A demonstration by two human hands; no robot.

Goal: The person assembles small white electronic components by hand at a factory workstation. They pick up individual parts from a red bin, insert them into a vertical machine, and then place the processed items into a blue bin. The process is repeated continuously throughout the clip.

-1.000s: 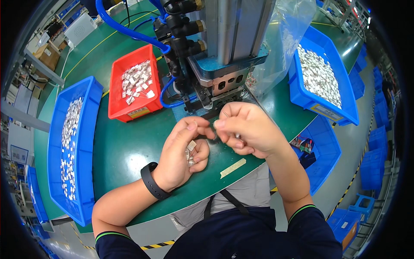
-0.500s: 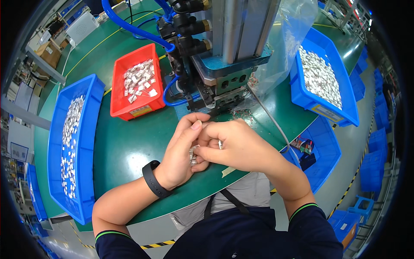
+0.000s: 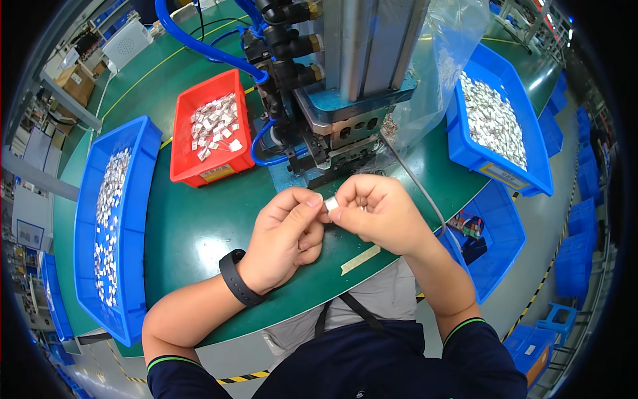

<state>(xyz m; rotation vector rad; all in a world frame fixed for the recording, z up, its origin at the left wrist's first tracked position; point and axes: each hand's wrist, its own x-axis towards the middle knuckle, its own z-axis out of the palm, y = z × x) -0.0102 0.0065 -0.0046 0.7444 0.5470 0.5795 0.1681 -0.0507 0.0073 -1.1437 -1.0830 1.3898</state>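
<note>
A glossy green worktop [image 3: 189, 233] catches a bright overhead reflection on its left side. Around it lies grey floor [image 3: 541, 229], marked with black-and-yellow striped tape [image 3: 244, 377]. A blue stool [image 3: 557, 322] stands near right, a cardboard box [image 3: 74, 83] far left; white lights [image 3: 568, 31] glow far right.

A glossy green counter [image 3: 179, 223] carries an upright machine [image 3: 339, 110], a red bin [image 3: 191, 174] just left of it and a long blue bin [image 3: 133, 256] farther left. Pale tape [image 3: 360, 260] lies near the front edge. Another blue bin [image 3: 466, 157] seems to rest at the right, its footing hard to judge.
</note>
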